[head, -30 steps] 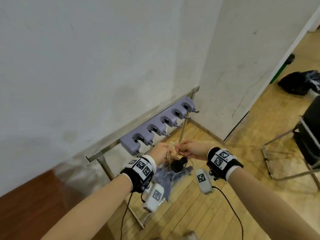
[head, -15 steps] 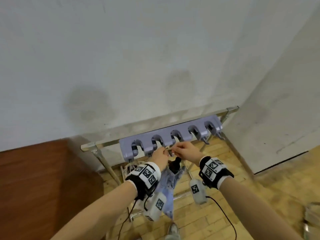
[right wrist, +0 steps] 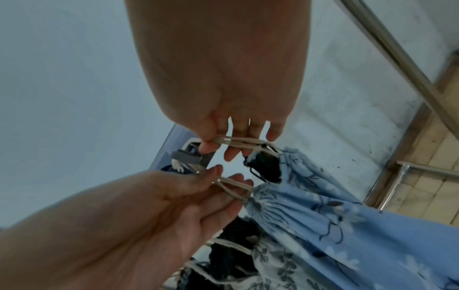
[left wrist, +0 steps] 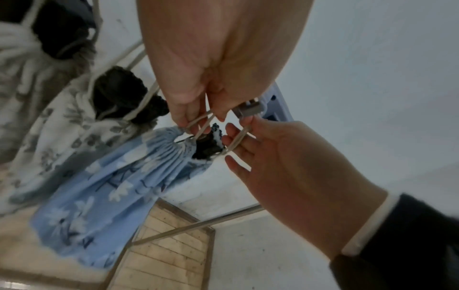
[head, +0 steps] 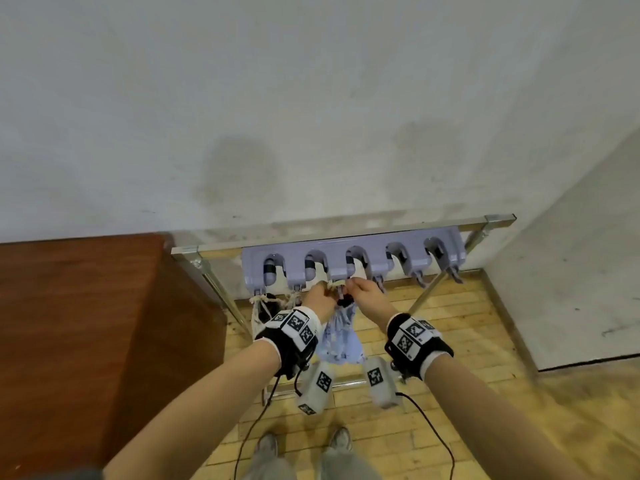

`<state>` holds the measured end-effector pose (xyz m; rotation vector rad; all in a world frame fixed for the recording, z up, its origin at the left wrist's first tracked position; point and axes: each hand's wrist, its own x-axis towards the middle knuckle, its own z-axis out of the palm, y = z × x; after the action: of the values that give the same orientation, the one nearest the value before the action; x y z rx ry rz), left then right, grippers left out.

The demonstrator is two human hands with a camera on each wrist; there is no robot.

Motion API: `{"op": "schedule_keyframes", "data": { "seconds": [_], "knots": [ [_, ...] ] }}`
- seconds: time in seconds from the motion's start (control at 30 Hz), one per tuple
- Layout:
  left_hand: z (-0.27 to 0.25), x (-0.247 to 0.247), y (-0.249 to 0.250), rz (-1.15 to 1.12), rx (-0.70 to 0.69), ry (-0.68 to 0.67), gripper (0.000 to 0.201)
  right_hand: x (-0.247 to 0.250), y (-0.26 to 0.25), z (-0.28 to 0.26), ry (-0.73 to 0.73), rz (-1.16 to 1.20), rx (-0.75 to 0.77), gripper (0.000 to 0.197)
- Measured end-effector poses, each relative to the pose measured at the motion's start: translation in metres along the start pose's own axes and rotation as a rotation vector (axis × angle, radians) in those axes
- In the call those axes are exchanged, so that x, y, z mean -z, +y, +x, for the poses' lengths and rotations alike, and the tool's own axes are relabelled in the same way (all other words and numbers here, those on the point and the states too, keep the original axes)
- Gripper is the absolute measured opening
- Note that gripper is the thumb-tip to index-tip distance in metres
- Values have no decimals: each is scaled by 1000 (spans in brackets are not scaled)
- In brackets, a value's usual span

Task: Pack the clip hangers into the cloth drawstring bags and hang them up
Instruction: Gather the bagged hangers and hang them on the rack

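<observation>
A blue flowered drawstring bag hangs between my hands, with black clip hangers poking out of its gathered mouth. My left hand pinches the beige drawstring cords on one side. My right hand pinches the cords on the other side. Both hold the loops right at a grey hook under the lavender hook rail. The bag dangles free below.
Two white flowered bags with black hangers hang from hooks on the left of the rail. The rail sits on a metal rack close to a white wall. A brown surface lies left; wooden floor is below.
The view has swung to face the rail squarely. Both hands have lifted the blue bag's cords from below the rail up to a hook near its middle.
</observation>
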<state>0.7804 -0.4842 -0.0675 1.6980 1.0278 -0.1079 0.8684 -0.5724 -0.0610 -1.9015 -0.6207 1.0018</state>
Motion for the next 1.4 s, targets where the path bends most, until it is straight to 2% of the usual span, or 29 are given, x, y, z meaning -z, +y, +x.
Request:
{"op": "schedule_keyframes", "data": {
  "seconds": [0.1,0.17,0.3,0.37,0.47,0.5,0.6,0.7,0.77,0.83,0.93,1.07,1.13,1.3,1.4],
  "knots": [
    [5,-4,-2,-46,1,45,17,-1,3,2,28,51,-12,37],
    [6,-7,-3,-46,-11,57,10,-2,2,1,41,61,-34,35],
    [-3,2,1,-32,-40,44,7,-3,4,0,2,25,-72,16],
    [-10,10,4,-25,-30,8,15,0,4,-4,15,15,-97,22],
    [-21,22,4,-20,-19,-90,38,3,4,-13,38,-41,-106,36],
    [-27,27,4,-10,-23,-135,37,3,4,-16,51,-52,-114,39],
    [-51,52,8,-27,-85,-223,13,-1,-1,-31,97,-1,-184,44],
    [-64,90,9,-158,-222,-182,30,-9,-6,-52,167,123,-260,43],
    [-74,123,11,-357,-278,-130,16,-16,-11,-67,268,175,-263,41],
    [-83,161,9,-481,-299,-87,23,-25,-17,-85,360,246,-246,38],
    [-98,222,-11,-482,-319,-30,28,-52,-36,-117,466,402,-203,31],
    [-118,313,-66,-564,-186,30,29,-109,-86,-146,455,535,-98,25],
    [-132,354,-100,-634,-123,38,31,-146,-111,-156,403,532,-58,24],
    [-177,436,-184,-559,13,190,30,-248,-156,-168,165,413,-21,20],
    [-204,475,-234,-572,94,285,30,-309,-169,-168,91,354,-35,21]
  ]
}}
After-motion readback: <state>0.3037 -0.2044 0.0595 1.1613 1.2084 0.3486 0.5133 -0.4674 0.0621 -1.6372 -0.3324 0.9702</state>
